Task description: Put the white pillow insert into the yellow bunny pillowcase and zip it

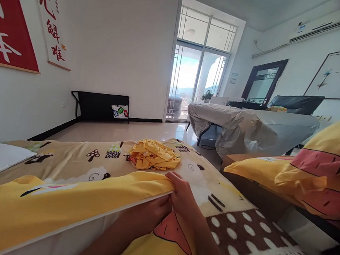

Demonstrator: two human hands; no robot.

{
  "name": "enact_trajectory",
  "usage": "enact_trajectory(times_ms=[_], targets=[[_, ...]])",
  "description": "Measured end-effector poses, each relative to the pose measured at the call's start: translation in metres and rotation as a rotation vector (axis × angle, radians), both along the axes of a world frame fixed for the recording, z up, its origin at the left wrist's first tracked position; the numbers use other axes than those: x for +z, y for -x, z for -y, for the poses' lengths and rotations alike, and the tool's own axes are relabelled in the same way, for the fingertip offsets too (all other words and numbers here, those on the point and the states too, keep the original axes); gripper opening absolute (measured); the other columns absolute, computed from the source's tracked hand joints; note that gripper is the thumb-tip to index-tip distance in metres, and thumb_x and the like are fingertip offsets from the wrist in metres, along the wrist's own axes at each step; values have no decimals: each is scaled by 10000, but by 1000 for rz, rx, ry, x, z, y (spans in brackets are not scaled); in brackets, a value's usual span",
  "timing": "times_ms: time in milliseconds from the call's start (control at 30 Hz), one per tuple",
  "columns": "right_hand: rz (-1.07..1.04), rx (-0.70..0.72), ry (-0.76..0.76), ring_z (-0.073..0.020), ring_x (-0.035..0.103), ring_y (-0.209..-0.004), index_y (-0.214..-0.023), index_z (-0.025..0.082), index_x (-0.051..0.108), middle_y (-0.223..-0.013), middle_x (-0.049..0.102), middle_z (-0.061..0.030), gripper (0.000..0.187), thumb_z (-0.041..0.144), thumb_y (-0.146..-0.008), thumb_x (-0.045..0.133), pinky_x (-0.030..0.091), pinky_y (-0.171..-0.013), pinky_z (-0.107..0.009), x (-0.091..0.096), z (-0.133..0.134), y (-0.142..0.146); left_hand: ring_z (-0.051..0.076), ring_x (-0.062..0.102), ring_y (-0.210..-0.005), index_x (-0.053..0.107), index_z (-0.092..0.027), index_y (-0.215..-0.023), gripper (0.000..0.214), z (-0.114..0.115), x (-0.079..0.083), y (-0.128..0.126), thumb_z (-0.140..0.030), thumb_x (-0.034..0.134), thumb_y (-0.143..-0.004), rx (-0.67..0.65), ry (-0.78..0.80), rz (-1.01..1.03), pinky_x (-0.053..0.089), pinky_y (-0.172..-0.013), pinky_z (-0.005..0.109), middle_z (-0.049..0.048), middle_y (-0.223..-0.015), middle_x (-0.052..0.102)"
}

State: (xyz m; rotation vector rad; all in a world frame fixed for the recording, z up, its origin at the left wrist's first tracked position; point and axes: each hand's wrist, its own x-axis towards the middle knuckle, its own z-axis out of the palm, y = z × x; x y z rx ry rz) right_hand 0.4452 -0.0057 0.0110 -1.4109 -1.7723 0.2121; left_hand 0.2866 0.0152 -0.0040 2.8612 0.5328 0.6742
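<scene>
- Clock positions: read from the hands, twelve straight ahead.
- Yellow cover, one: spread from the hands toward eight and nine o'clock, over the bed; pale piping along its edge, pale inner side showing beneath, pink carrot print by the wrists.
- Right hand: grasping the cover's far corner, thumb and fingers closed on the cloth.
- Left hand: just beside the right, on its nine o'clock side, at the cover's mouth; fingers curled, partly hidden under the edge; whether they pinch the fabric, cannot tell.
- Yellow cloth, one: crumpled heap, eleven o'clock, near the right hand but apart from it, resting on the blanket.
- Blanket: beige, sheep and mushroom prints; brown section with white dots at four o'clock.
- White pillow, one: nine to ten o'clock, partly out of view.
- Yellow pillows: carrot print, piled at two to three o'clock, above a brown box.
- Table: one o'clock, draped in clear plastic, dark chair behind.
- Glass door: twelve o'clock, far wall.
- Black folded frame: ten to eleven o'clock, against the wall.
</scene>
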Motion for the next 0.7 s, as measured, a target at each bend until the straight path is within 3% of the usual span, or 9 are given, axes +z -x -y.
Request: enact_trajectory(times_ms=[133, 267, 500, 633, 700], targets=[[4, 15, -13, -148, 497, -730, -784, 207, 540, -827, 554, -9, 267, 83, -591, 404, 336, -645, -239, 3, 0, -1, 204, 609, -1018, 607, -175, -1027, 244, 0, -6, 3, -175, 376, -950, -20, -187, -10, 490, -940, 348, 70, -1042, 662], [14, 2, -12, -147, 495, -739, -803, 207, 552, -831, 547, -7, 288, 72, -592, 408, 334, -652, -236, 3, 1, -1, 169, 625, -804, 582, -179, -826, 272, 4, -4, 0, -249, 358, -964, 41, -149, 114, 520, -759, 275, 50, -867, 665], [27, 22, -1, -144, 496, -745, -785, 206, 554, -861, 569, -10, 279, 72, -594, 401, 324, -652, -235, 7, 6, 0, 150, 615, -838, 573, -179, -868, 246, 14, 2, 3, -218, 346, -956, -42, -100, 215, 506, -765, 231, 65, -911, 663], [57, -22, 20, -138, 493, -719, -782, 211, 552, -833, 566, -1, 265, 79, -602, 409, 305, -630, -232, 9, 7, 0, 155, 603, -760, 551, -182, -772, 247, 14, 0, 3, -204, 369, -937, 6, -102, 134, 510, -711, 246, 61, -846, 653], [81, -34, 30, -133, 486, -695, -763, 213, 538, -814, 559, 7, 243, 79, -602, 416, 291, -613, -231, 10, 8, -1, 164, 613, -821, 574, -180, -887, 192, 16, 0, 4, -171, 386, -923, 11, -115, 67, 510, -761, 255, 61, -900, 657]])
